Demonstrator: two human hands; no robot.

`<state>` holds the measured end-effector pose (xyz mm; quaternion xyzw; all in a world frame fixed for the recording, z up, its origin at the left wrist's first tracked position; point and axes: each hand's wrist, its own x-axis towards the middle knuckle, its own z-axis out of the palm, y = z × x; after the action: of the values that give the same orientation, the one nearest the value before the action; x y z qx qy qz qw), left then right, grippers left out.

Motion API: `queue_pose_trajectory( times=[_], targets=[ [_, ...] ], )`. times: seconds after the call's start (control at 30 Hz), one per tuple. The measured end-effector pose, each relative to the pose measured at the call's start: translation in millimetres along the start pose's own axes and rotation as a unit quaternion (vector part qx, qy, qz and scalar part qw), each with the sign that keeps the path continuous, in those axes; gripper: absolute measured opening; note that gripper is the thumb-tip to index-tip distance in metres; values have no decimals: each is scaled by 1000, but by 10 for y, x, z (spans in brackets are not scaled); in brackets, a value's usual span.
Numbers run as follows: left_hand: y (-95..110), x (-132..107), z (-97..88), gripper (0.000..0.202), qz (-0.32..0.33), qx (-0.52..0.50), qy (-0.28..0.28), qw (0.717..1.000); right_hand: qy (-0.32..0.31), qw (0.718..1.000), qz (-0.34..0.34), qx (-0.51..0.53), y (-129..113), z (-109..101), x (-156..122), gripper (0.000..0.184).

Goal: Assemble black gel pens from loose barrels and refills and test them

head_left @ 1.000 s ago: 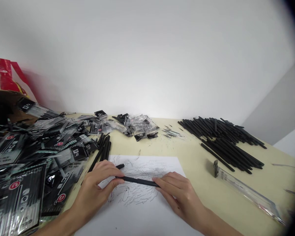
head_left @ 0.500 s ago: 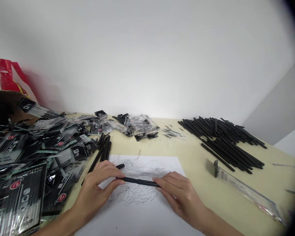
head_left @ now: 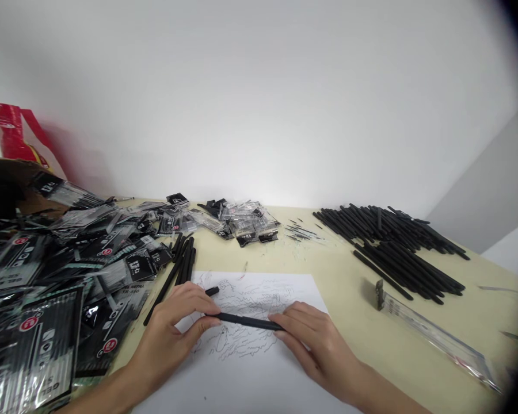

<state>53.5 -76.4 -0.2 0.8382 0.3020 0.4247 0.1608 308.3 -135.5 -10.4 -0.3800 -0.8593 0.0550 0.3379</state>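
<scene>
A black pen (head_left: 246,321) is stretched level between my hands, just above a scribbled sheet of white paper (head_left: 259,374). My left hand (head_left: 179,319) pinches its left end between thumb and fingers. At the right end, my right hand (head_left: 313,339) grips it with thumb and fingertips. Close to my left fingertips lies a black pen cap (head_left: 212,291), partly hidden behind the hand. Several black pens (head_left: 185,261) lie just beyond my left hand. Dark wavy pen lines cover the upper part of the paper.
Packets of gel refills (head_left: 43,345) are heaped on the left beside a cardboard box (head_left: 30,198) and a red bag (head_left: 19,138). Loose refills (head_left: 302,231) lie at the back. Many black pens (head_left: 401,264) are piled right, near a clear plastic sleeve (head_left: 440,339).
Both hands keep their hold on the pen, which has barely shifted. The gap at the pen's joint looks slightly smaller. Everything else on the table stays put.
</scene>
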Motion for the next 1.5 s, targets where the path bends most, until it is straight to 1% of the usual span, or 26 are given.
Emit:
queue_pose_trajectory(
  times=[0.23,0.33,0.4,0.47,0.57,0.67,0.77,0.83,0.9,0.97,1.03,1.07,1.2,1.23,1.27,1.37,1.43,1.5],
  targets=[
    [15,9,5,8,11,-10,-2,1000,-26,999,31,34,-16,-9,7,19],
    [28,12,-2,9,18,-15,-7,1000,-53,995,69,57,-46,-31,5,22],
    [34,10,-4,10,21,-17,-14,1000,-68,988,101,93,-66,-38,4,26],
    [39,7,-4,11,25,-19,-20,999,-66,980,127,135,-75,-32,0,27],
    [47,4,-3,11,25,-22,-22,999,-52,973,144,171,-69,-13,-7,22],
    [50,4,-2,11,19,-26,-18,999,-57,968,161,182,-60,2,-13,20],
    [48,8,5,11,20,-34,-19,999,-52,966,180,178,-64,14,-22,22],
    [44,13,12,11,21,-37,-16,999,-41,966,183,178,-72,20,-30,22],
    [41,15,18,11,22,-39,-12,999,-35,965,185,184,-80,18,-37,15],
    [43,14,18,12,26,-43,-10,999,-39,963,190,185,-87,8,-38,7],
    [50,10,15,13,31,-45,-9,998,-51,962,195,182,-95,-11,-28,5],
    [56,9,13,13,33,-46,-8,998,-59,963,193,180,-100,-21,-19,6],
    [80,12,8,14,48,-49,-6,998,-76,967,170,175,-123,-48,29,32],
    [83,14,9,14,51,-49,-5,997,-76,967,166,175,-126,-48,38,34],
    [84,16,10,14,54,-47,-3,997,-74,968,166,175,-127,-45,43,31],
    [79,16,15,13,53,-35,-1,998,-64,967,177,174,-123,-28,40,8],
    [73,15,17,13,53,-28,0,998,-55,968,179,167,-115,-16,30,10],
    [71,15,17,13,56,-28,2,998,-54,971,169,161,-108,-10,24,6]
  ],
)
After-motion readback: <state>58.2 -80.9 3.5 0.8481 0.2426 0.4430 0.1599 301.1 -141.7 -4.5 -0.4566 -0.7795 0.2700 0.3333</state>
